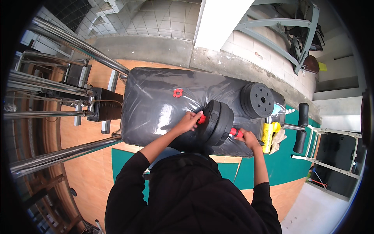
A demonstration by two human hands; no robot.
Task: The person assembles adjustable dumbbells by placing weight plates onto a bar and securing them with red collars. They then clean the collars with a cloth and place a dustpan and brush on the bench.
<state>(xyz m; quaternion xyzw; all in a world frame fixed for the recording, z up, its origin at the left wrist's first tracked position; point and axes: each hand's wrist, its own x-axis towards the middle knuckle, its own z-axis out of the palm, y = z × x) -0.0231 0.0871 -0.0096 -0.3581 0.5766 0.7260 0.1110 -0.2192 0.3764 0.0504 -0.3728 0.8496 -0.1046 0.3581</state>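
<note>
At the centre of the frame my left hand (189,121) pinched the red plastic collar (201,118) against the round, matte black weight plates (218,123) of a dumbbell lying on the glossy, plastic-wrapped black bench pad (156,105). Just right of the plates, my right hand (249,139) clenched the red-tipped bar end (236,132). A spare red star-shaped nut (178,93) sat on the pad above, and a ribbed black plate (257,100) lay at upper right.

Dumbbell (219,124) on padded bench (156,109); loose collar nut (178,93) behind-left; plate stack (257,100) right.
</note>
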